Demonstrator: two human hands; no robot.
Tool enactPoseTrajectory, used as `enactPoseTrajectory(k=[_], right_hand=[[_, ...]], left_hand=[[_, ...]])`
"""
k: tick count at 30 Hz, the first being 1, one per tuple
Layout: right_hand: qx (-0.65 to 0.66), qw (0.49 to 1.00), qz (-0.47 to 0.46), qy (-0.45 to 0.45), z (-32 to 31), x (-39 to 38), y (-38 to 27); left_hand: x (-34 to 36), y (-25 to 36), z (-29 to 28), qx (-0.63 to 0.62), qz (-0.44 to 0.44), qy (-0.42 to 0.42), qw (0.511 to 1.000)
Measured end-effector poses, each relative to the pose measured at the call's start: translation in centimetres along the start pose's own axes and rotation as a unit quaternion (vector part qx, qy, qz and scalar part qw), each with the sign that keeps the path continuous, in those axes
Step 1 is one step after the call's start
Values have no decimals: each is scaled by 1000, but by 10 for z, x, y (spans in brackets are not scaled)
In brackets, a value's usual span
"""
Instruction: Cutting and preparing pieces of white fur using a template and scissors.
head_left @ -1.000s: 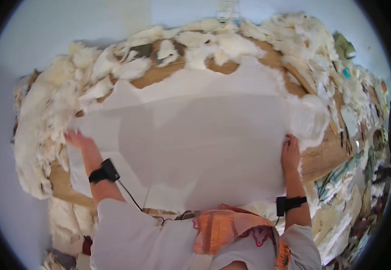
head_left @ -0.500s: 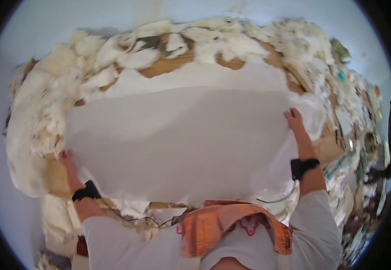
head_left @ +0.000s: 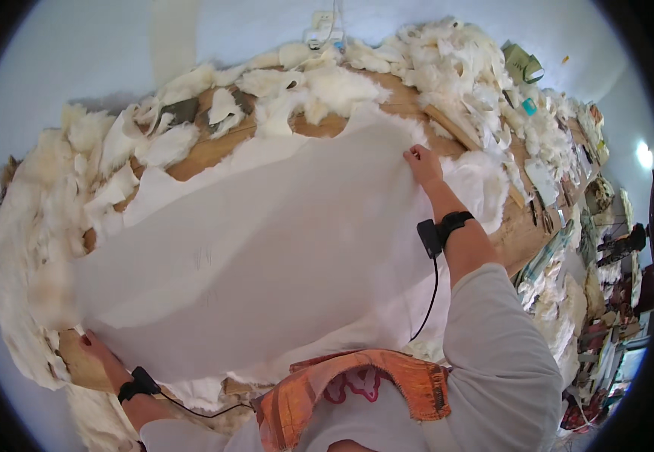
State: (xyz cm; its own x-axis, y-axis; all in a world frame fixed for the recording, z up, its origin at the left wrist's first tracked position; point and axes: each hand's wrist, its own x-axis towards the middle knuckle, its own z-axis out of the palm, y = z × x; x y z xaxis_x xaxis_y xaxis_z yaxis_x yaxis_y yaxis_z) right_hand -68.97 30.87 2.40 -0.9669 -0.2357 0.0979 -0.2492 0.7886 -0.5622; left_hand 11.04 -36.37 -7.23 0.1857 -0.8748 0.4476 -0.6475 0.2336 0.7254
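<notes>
A large, thin greyish-white sheet point(head_left: 267, 248) is stretched between my two hands above the worktable. Closed on its left edge, low in the view, is my left hand point(head_left: 97, 346). My right hand point(head_left: 423, 164) pinches the upper right edge, so the sheet slants up to the right. Beneath it lies a paler white sheepskin point(head_left: 199, 177) with a wavy outline, mostly covered by the sheet. Black bands with small boxes are strapped round both my wrists.
Fluffy cream fleece scraps point(head_left: 447, 60) ring the wooden tabletop point(head_left: 210, 151). A wooden strip point(head_left: 451, 126) lies beyond my right hand, and dark hand tools point(head_left: 542, 211) sit farther right. A green bag point(head_left: 521, 64) rests among the fleece near a wall socket point(head_left: 321, 26).
My right hand has moved up and inward in the view while my left hand is lower, so the sheet now appears tilted. The whole view has turned, showing more of the right side.
</notes>
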Motion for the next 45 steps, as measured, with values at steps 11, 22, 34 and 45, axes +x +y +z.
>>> enactPoseTrajectory(k=[11, 22, 34, 45], right_hand=[[-69, 997, -29, -15, 0, 11, 5], [-51, 996, -67, 1, 6, 23, 19], [-24, 911, 132, -389, -120, -50, 30], [27, 976, -25, -215, -84, -63, 69]], left_hand=[[14, 39, -3, -18, -40, -151, 988], [18, 37, 26, 40, -57, -37, 997], [-95, 193, 13, 121, 345, -311, 877], [-156, 209, 29, 298, 296, -348, 838]])
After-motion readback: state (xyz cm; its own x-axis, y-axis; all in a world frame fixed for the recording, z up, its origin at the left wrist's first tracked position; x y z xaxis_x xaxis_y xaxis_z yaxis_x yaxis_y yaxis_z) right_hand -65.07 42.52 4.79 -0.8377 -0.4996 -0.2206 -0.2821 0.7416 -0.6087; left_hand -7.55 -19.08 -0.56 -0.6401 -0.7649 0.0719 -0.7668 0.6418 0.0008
